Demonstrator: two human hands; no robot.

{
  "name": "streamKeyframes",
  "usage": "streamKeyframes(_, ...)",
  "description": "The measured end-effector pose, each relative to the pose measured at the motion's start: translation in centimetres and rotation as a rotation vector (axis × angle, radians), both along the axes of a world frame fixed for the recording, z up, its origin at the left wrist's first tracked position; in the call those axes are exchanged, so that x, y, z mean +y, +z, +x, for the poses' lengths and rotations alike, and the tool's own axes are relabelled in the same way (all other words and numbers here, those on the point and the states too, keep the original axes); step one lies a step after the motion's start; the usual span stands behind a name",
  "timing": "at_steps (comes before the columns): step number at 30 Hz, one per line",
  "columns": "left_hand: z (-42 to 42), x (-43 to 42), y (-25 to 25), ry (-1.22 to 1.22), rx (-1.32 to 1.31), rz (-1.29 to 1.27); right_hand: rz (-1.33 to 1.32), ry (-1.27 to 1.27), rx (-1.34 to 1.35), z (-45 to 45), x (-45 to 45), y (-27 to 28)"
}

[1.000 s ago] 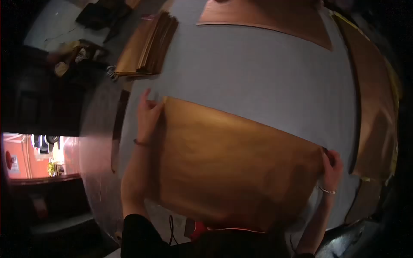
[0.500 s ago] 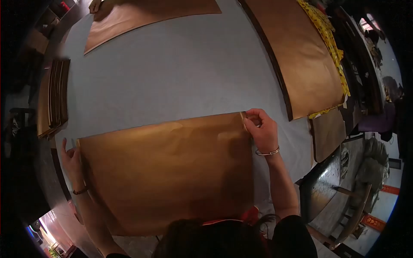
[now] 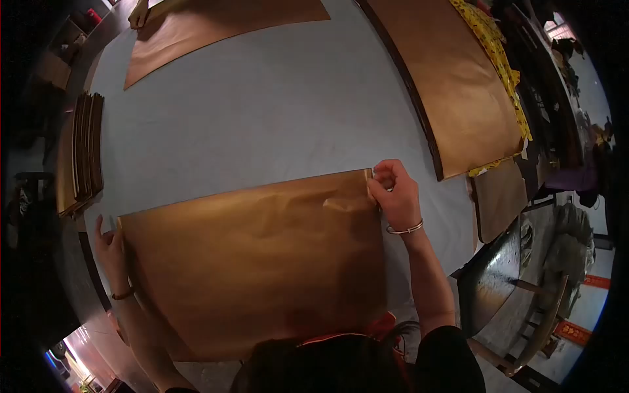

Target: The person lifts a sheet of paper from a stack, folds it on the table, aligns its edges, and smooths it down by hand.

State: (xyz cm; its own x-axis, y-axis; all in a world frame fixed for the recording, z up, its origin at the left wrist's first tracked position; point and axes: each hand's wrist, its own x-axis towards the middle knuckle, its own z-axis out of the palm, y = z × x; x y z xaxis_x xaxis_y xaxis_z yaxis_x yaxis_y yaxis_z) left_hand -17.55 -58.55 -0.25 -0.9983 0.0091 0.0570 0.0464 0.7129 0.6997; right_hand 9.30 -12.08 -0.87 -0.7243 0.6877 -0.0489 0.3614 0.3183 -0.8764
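Observation:
A large golden-brown sheet (image 3: 262, 262), which looks like paper, lies in front of me on the grey-covered table (image 3: 262, 111). My right hand (image 3: 396, 193) pinches its far right corner, where a narrow strip of the edge is turned up. At the far left corner, my left hand (image 3: 113, 255) grips the edge between thumb and fingers, with the index finger stretched out. Wrinkles run across the sheet near the right corner. Its near edge is partly hidden behind my head.
Another brown sheet (image 3: 216, 33) lies at the far side, with another person's hand (image 3: 138, 14) at its left corner. A thick stack of brown sheets (image 3: 458, 98) sits at the right beside yellow wrapping (image 3: 501, 62). Folded brown pieces (image 3: 85, 147) stand on the left edge. A chair (image 3: 537, 327) is lower right.
The wrinkles by the right corner are more marked. My right hand has shifted slightly up and left, still on the corner. The other person's hand has come slightly further into view.

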Motion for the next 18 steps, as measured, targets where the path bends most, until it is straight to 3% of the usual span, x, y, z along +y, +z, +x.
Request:
streamKeyframes(6, -0.6, -1.0, -0.4, -0.038, -0.023, -0.080, 0.010, 0.020, -0.026, -0.2, 0.0, 0.2)
streamKeyframes(9, -0.7, -1.1, -0.5, -0.013, -0.104, -0.077, -0.134, -0.004, -0.032, -0.5, -0.1, 0.8)
streamKeyframes(10, -1.4, -2.2, -1.3, -0.154, -0.065, -0.024, -0.150, 0.017, -0.028, -0.3, 0.0, 0.4)
streamKeyframes(13, -1.0, -2.1, -2.3, -0.227, 0.085, 0.016, -0.102, 0.043, 0.014, -0.4, 0.0, 0.5)
streamKeyframes(18, 0.0, -0.8, -2.1, -0.097, 0.119, -0.131, -0.045, 0.011, -0.033, -0.3, 0.3, -0.6)
